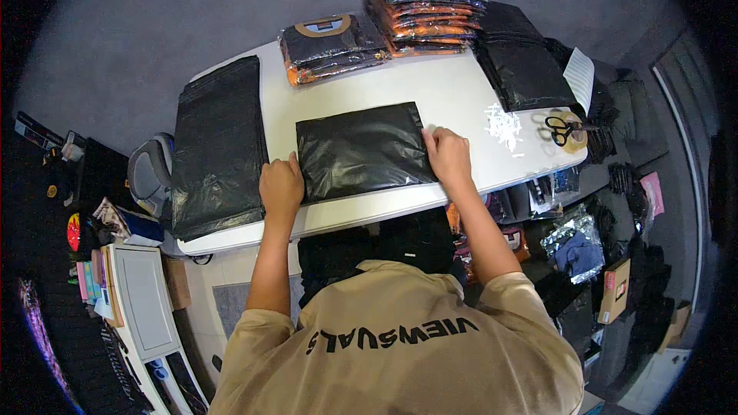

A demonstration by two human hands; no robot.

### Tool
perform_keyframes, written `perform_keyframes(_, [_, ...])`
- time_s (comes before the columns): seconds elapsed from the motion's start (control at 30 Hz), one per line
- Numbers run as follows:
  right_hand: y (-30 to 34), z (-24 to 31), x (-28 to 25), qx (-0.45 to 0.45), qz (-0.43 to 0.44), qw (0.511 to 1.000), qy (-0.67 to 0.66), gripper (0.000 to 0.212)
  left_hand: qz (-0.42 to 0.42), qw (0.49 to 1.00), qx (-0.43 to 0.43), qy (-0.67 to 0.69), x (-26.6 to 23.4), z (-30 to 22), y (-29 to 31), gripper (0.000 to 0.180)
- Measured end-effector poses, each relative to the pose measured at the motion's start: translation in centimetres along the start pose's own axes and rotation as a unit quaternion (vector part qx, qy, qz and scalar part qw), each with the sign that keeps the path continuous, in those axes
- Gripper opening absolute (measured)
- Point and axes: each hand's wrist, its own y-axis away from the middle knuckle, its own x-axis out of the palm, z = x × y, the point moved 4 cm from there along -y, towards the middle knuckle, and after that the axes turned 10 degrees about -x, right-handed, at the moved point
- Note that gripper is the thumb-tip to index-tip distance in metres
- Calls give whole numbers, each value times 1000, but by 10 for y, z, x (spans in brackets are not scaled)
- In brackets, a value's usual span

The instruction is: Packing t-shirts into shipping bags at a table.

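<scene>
A black plastic mailing bag (361,150) lies flat on the white table (338,219) in front of me, filled out slightly and creased. At its left edge, my left hand (282,186) is closed with the thumb along the side. My right hand (448,155) pinches the opposite edge, fingers curled over it. Just left of my left hand lies a stack of long black plastic bags (219,142). What the mailing bag contains is hidden.
Behind it stand a low pile of clear-wrapped garments (334,46) and a taller one (423,11). More black bags (526,69) lie at the far right. Small white strips (503,127), black-handled scissors (565,131) and a tape roll (578,140) sit near the right end.
</scene>
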Motion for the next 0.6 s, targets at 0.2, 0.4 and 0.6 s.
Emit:
perform_keyframes(0.2, [27,17,-19,-11,52,997,52,48,12,1000,-10,6,-6,1,22,49])
perform_keyframes(0.4, [39,5,-10,-40,8,997,69,39,-43,999,8,-3,-5,2,26,50])
perform_keyframes(0.6, [39,13,-15,-38,6,998,56,40,-86,993,75,-20,-2,10,28,51])
